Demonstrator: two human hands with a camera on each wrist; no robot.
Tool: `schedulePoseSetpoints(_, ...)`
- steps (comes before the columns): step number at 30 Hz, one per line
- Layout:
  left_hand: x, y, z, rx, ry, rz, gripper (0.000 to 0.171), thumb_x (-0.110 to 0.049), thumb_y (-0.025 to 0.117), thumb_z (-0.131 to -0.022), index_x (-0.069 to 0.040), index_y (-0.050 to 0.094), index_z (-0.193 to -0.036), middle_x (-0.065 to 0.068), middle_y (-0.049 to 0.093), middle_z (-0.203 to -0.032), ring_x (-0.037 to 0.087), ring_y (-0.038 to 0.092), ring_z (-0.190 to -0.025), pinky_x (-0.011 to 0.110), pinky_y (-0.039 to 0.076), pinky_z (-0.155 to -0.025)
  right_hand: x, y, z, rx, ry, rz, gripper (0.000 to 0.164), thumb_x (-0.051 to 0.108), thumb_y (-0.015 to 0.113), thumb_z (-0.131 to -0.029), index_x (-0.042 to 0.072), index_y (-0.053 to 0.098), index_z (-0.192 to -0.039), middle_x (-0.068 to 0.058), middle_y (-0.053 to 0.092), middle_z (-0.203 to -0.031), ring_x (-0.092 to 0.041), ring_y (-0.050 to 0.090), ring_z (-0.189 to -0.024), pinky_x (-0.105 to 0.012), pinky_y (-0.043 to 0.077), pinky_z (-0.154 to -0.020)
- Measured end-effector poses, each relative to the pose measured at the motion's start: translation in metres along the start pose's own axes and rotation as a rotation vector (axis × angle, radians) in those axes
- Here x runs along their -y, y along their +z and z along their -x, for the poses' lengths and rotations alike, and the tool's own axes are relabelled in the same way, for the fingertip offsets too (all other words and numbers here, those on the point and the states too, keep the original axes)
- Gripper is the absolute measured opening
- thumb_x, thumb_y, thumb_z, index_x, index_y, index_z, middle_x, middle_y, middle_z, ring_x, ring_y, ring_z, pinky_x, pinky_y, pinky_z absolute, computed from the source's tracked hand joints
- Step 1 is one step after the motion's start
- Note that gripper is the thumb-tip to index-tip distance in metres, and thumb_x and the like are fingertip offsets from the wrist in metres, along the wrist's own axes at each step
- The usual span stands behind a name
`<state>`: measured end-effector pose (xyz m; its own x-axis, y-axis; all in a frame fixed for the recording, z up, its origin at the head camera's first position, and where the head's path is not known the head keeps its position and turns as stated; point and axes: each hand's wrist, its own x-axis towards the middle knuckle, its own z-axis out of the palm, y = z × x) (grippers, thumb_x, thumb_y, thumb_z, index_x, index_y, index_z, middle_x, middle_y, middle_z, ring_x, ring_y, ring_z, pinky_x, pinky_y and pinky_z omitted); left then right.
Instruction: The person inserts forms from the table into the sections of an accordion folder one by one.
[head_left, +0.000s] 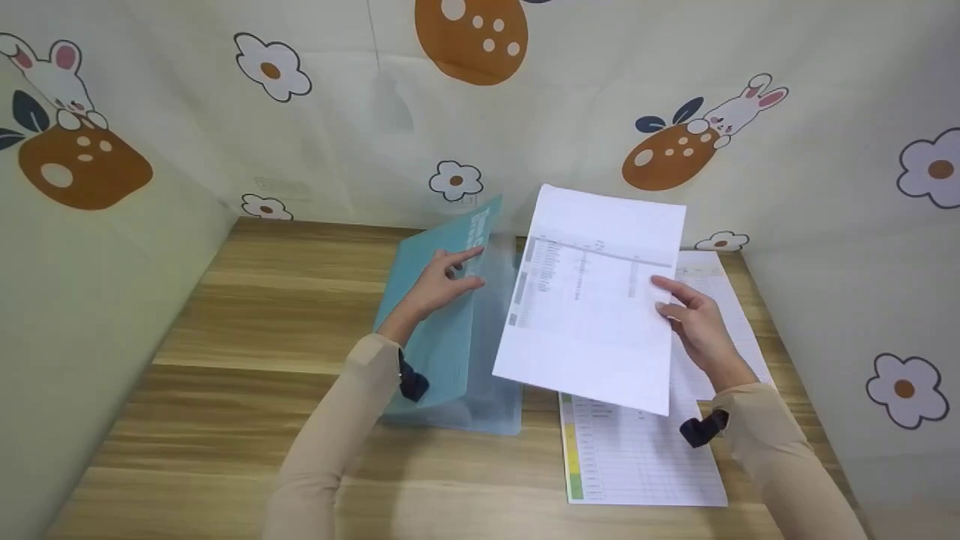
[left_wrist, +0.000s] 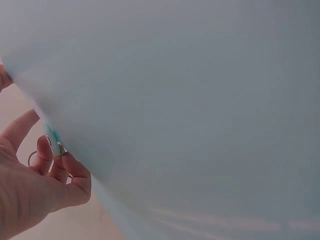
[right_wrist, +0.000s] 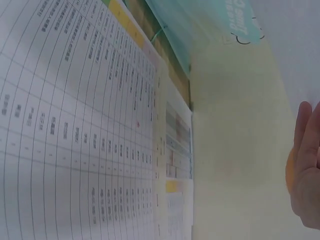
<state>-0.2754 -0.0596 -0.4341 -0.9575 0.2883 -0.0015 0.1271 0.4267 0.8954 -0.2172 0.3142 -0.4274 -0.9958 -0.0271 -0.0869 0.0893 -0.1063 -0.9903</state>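
A teal plastic folder [head_left: 431, 315] stands partly spread on the table, its front cover lifted and its clear back part [head_left: 499, 375] lying below. At the cover's edge my left hand [head_left: 442, 285] grips the plastic; in the left wrist view the fingers [left_wrist: 80, 182] curl at that edge. My right hand [head_left: 697, 322] pinches a white printed sheet [head_left: 592, 300] by its right side, thumb on the front and the other fingers mostly behind. The sheet is raised beside the folder. In the right wrist view only part of the right hand [right_wrist: 307, 170] shows.
Beneath the raised sheet lie printed table sheets [head_left: 645, 465] with yellow and green strips along one side. Another sheet [head_left: 709, 262] lies farther back. A wooden table [head_left: 247, 315] meets a patterned cloth wall [head_left: 337, 150] at the back and sides.
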Motion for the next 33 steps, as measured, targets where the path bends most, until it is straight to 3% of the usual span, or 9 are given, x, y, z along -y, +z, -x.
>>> schedulePoseSetpoints(11, -0.002, 0.002, 0.0, -0.009, -0.073, -0.006, 0.055, -0.03, 0.064, -0.078, -0.027, 0.045, -0.13, 0.008, 0.034, -0.101, 0.022, 0.034, -0.093, 0.032, 0.034, -0.069, -0.018, 0.028, -0.005, 0.035, 0.055, 0.089, 0.046, -0.008, 0.046, -0.084, -0.004, 0.039, -0.129, -0.012, 0.031, -0.136, -0.017, 0.044, -0.106, -0.025, 0.043, -0.075)
schedulePoseSetpoints(25, -0.001, 0.002, 0.001, -0.002, -0.059, 0.002, 0.054, -0.029, 0.063, -0.079, -0.026, 0.046, -0.13, 0.008, 0.035, -0.1, 0.022, 0.034, -0.094, 0.032, 0.032, -0.07, -0.029, 0.051, -0.013, 0.114, 0.092, 0.127, 0.044, -0.005, 0.046, -0.084, -0.001, 0.043, -0.128, -0.009, 0.031, -0.135, -0.022, 0.048, -0.101, -0.028, 0.044, -0.074)
schedulePoseSetpoints(33, -0.001, 0.002, 0.001, -0.005, -0.052, -0.007, 0.054, -0.03, 0.064, -0.078, -0.026, 0.046, -0.129, 0.008, 0.037, -0.103, 0.021, 0.035, -0.098, 0.034, 0.034, -0.074, -0.034, 0.062, -0.024, 0.139, 0.111, 0.135, 0.044, -0.007, 0.046, -0.082, 0.0, 0.046, -0.126, -0.012, 0.038, -0.129, -0.025, 0.05, -0.101, -0.03, 0.045, -0.074)
